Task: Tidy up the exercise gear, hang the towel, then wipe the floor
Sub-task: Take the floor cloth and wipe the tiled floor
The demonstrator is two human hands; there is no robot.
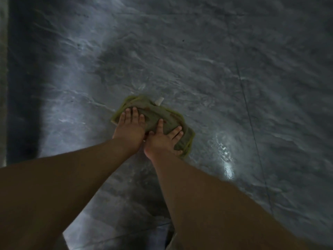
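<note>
A crumpled olive-green cloth [158,114] with yellow edging and a small white tag lies on the grey marbled floor [234,69]. My left hand [130,128] rests flat on the cloth's left part, fingers spread. My right hand [162,139] presses on its right part, fingers spread over the fabric. The two hands touch each other at the thumbs. Both forearms stretch out from the bottom of the view.
A dark band and a pale wall edge [3,87] run along the far left. A thin tile joint [252,123] crosses the floor on the right. A bright glossy reflection [227,165] shows right of my right arm.
</note>
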